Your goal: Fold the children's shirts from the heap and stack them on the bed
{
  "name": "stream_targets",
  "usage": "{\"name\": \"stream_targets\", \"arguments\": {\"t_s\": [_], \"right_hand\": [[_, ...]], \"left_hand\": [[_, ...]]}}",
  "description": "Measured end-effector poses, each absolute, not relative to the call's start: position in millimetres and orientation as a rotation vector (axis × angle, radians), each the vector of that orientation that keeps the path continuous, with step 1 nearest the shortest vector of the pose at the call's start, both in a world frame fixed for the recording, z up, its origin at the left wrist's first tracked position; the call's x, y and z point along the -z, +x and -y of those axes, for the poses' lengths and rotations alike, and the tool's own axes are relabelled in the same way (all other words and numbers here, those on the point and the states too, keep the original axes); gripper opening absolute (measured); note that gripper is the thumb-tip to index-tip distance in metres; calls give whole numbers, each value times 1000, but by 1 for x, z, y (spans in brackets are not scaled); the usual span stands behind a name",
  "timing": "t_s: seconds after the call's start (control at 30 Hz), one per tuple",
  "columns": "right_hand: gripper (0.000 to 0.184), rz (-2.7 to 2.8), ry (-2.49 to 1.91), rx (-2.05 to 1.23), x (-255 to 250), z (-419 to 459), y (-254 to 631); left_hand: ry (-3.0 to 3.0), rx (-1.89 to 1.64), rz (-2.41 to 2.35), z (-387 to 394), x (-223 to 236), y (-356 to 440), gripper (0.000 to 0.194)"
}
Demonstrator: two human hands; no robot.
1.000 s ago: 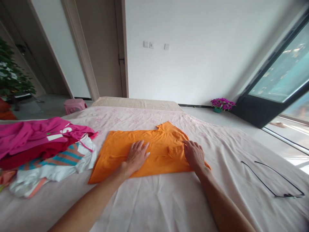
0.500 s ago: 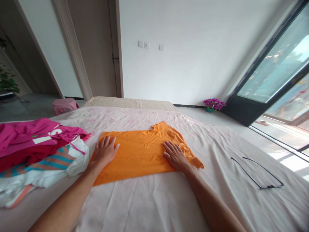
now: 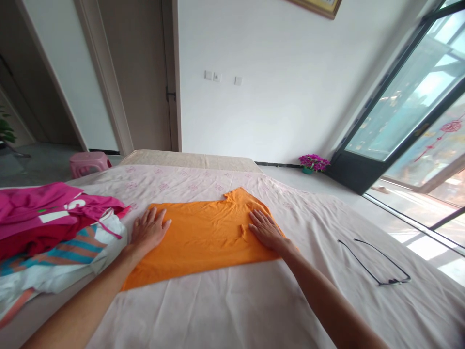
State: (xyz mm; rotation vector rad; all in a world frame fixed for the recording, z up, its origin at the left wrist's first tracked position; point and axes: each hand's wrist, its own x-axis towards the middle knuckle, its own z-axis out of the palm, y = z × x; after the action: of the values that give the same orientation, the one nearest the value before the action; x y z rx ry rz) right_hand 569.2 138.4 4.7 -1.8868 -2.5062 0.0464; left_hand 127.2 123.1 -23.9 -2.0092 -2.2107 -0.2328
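An orange T-shirt (image 3: 203,237), folded lengthwise, lies on the pale sheet of the bed. My left hand (image 3: 149,228) rests flat on its left end, fingers spread. On the right part of the shirt, near the shoulder and sleeve, my right hand (image 3: 267,229) presses down flat with the fingers stretched out. Small wrinkles and a little fold of cloth show just left of the right hand. Neither hand grips the fabric.
A heap of clothes (image 3: 54,228), pink, red and striped white, lies on the left. Black-framed glasses (image 3: 394,281) lie on the sheet (image 3: 225,310) at the right. Beyond the bed stand a pink stool (image 3: 89,164) and a pot of purple flowers (image 3: 314,163).
The sleeve that stuck out right of my right hand now lies folded in on the shirt. My left hand stays flat at the left end. The view has tilted up slightly.
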Motion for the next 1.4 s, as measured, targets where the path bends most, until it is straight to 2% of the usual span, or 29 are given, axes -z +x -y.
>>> {"name": "stream_targets", "arguments": {"t_s": [0.1,0.23,0.4,0.63,0.73,0.93,1.1,1.2,1.27,1.3,1.4], "right_hand": [[57,2432,-1935,19,-11,-157,578],[37,2239,-2043,93,-25,-188,579],[39,2081,-2122,94,-31,-238,571],[59,2025,-2185,-77,-18,-286,546],[53,1967,-2225,-135,-19,-292,540],[27,1949,-2111,-323,-36,-281,543],[29,1923,-1867,-222,-54,-240,570],[26,1962,-1665,-181,-51,-198,599],[24,2068,-1643,-212,-42,-169,614],[29,2130,-1644,-229,-37,-156,618],[59,2237,-1649,-195,-26,-128,617]], "left_hand": [[-1965,251,2241,-130,25,120,61],[-1961,281,2218,-146,29,112,60],[-1984,332,2154,-166,32,99,59],[-2076,401,2077,-174,29,89,56],[-2067,411,2120,-173,30,88,54],[-2008,524,2183,-172,29,86,39],[-2056,721,2062,-158,9,83,27],[-2175,974,1870,-134,-5,80,21],[-2305,995,1811,-113,-9,80,21],[-2391,953,1793,-102,-10,81,24],[-2637,774,1721,-75,-7,86,36]]}}
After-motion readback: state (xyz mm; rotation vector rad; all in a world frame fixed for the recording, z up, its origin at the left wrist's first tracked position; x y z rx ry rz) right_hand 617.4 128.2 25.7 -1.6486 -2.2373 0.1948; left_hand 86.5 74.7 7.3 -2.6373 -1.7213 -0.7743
